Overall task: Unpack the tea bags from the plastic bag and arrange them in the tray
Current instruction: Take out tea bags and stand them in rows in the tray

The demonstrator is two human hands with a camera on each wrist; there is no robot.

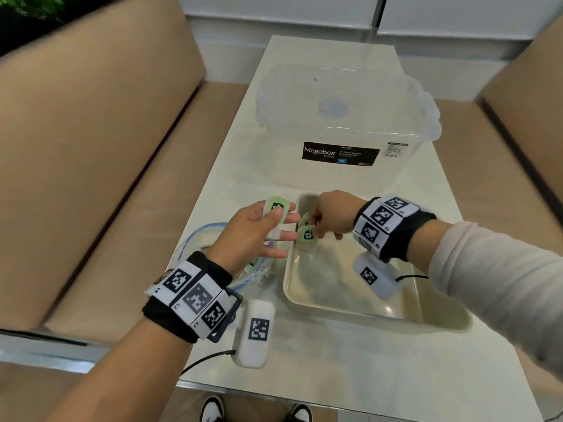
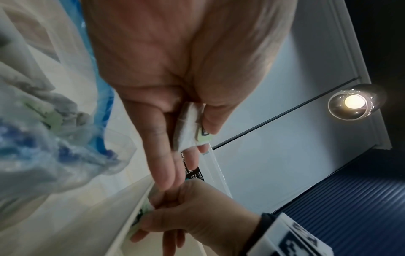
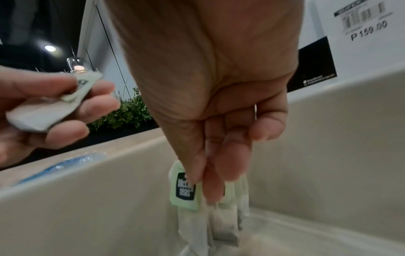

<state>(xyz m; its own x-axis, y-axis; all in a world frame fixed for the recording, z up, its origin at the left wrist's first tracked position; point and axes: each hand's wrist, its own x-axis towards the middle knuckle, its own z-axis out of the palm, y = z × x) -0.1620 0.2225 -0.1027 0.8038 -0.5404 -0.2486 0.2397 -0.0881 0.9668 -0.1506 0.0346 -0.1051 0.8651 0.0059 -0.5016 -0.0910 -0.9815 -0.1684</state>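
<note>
My left hand (image 1: pixel 274 222) pinches one tea bag (image 1: pixel 275 208) with a pale green tag between thumb and fingers, just left of the tray. The left wrist view shows that tea bag (image 2: pixel 188 128) under the thumb. My right hand (image 1: pixel 315 228) pinches a small bunch of tea bags (image 1: pixel 306 236) by their tops and hangs them inside the cream tray (image 1: pixel 350 309) at its far left corner. In the right wrist view these tea bags (image 3: pixel 186 190) dangle near the tray floor. The crumpled plastic bag (image 1: pixel 195 236) with blue print lies under my left wrist.
A clear Megabox storage box (image 1: pixel 344 126) stands right behind the tray on the white table (image 1: pixel 335 376). Beige sofa seats (image 1: pixel 91 147) flank the table on both sides. Plants (image 3: pixel 127 110) show beyond the tray wall (image 3: pixel 109 199).
</note>
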